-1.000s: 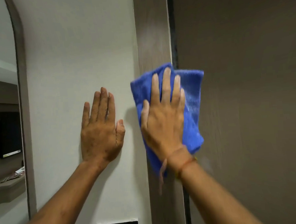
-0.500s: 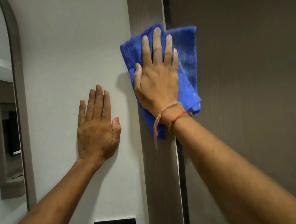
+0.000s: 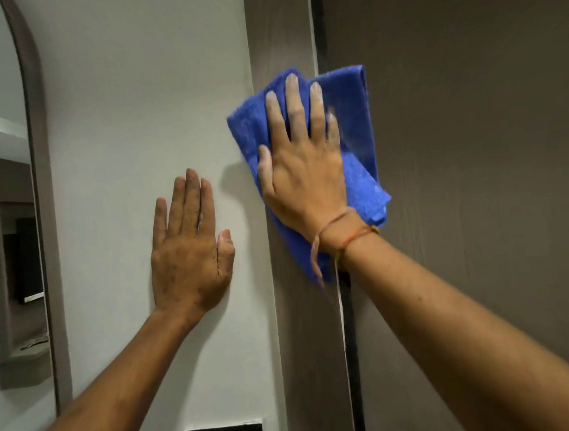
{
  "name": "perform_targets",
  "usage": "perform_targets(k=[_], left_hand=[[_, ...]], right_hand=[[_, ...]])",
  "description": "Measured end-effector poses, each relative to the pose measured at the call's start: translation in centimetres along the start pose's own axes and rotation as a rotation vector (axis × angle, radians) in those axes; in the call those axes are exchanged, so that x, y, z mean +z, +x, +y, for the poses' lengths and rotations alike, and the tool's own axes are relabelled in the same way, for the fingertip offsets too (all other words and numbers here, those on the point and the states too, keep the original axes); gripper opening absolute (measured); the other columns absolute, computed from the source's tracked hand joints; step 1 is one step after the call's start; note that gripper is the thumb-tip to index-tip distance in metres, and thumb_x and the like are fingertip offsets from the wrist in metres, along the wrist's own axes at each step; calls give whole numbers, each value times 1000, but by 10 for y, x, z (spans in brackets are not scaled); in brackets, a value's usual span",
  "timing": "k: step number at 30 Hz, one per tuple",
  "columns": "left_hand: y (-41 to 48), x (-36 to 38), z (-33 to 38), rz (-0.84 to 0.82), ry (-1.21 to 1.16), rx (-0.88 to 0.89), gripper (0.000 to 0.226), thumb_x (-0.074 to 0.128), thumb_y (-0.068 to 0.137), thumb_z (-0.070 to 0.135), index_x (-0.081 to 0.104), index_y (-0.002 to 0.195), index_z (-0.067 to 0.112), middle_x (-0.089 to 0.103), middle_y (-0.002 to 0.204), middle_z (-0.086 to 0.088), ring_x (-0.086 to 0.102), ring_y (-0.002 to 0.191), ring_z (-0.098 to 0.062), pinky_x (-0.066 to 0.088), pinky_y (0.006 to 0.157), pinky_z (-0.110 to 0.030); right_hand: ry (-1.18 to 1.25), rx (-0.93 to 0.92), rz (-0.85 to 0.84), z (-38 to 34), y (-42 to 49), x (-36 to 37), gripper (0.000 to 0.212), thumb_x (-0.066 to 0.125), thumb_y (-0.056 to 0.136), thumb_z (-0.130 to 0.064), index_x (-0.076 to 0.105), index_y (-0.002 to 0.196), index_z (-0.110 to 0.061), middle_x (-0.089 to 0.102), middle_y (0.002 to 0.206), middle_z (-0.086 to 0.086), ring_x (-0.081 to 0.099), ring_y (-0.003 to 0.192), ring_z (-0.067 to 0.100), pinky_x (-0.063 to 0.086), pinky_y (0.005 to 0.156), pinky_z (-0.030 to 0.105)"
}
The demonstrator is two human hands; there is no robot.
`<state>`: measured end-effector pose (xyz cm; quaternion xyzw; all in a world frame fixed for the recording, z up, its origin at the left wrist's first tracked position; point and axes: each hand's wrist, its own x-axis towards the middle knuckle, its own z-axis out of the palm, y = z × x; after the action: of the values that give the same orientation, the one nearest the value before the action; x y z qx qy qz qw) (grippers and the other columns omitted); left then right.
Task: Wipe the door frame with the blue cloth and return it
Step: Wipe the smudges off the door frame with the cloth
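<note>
White wall (image 3: 123, 125) is braced by the flat, open left hand (image 3: 189, 250); the cloth (image 3: 357, 178), pressed to the frame (image 3: 280, 34) under the right hand's (image 3: 304, 174) spread fingers (image 3: 294, 106), has been drawn lower than half a second ago; wiping continues, return pending.

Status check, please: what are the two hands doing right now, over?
Right hand flat, pressing blue cloth on door frame. Left hand open, braced on white wall. Nothing blocking the frame.
</note>
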<state>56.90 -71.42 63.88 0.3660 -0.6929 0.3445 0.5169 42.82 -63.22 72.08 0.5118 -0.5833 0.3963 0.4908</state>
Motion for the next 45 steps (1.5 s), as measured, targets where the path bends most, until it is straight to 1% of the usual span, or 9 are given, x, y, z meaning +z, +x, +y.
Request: perform_targets(k=[4,10,14,18,26,31,35,41,45], left_hand=[[0,1,-1,0,2,11,68,23,88,35,7,148,7,7,159,-14,2,147,-23,7,120,-44],[-2,2,-1,16,-19,21,68,22,89,35,4,148,8,4,158,-12,3,147,-24,8,120,-45],[-1,2,-2,25,-19,29,67,23,89,36,8,148,6,8,158,-14,6,146,-25,10,120,-46],[0,2,-3,22,-6,18,68,23,89,36,9,148,6,8,158,-14,5,147,-25,9,120,-46],[-1,1,-3,14,-13,23,68,24,89,34,7,148,6,8,159,-15,5,147,-24,9,121,-46],[0,3,-3,19,-14,32,68,23,89,36,4,148,8,5,159,-13,2,147,-23,8,120,-45],[0,3,-3,17,3,19,68,23,89,35,6,148,8,7,159,-14,3,147,-24,8,120,-46],[-1,4,-5,30,-18,36,68,24,89,35,3,148,9,5,159,-13,2,147,-22,6,120,-44],[-2,5,-5,24,-11,31,68,22,89,36,-2,148,12,1,159,-12,0,148,-22,6,121,-44]], right_hand=[[19,100,44,-14,-21,10,65,29,94,-36,6,149,-11,4,160,17,1,147,38,9,121,52],[-39,11,-31,-12,-148,26,67,32,88,-40,20,147,-12,19,157,16,13,144,35,16,113,51],[6,-87,-35,-4,-76,11,66,31,90,-41,15,149,-13,15,159,16,11,146,35,16,119,54],[19,25,40,-6,4,2,64,32,94,-42,14,149,-15,9,160,13,4,147,36,10,119,57],[-34,69,-20,-19,-127,27,70,35,89,-47,16,148,-17,18,159,13,9,145,40,18,113,63],[-65,-27,12,-14,-65,17,72,47,81,-37,23,146,-17,22,158,14,16,144,43,20,111,66],[-33,32,48,-17,-20,10,63,39,88,-35,22,146,-18,18,159,11,12,145,40,15,115,62],[-35,89,19,-26,-143,36,78,48,82,-34,11,149,-21,12,160,8,9,146,36,17,114,59],[-61,28,-39,-22,-169,38,70,41,78,-35,25,145,-20,18,155,7,12,142,37,17,110,64]])
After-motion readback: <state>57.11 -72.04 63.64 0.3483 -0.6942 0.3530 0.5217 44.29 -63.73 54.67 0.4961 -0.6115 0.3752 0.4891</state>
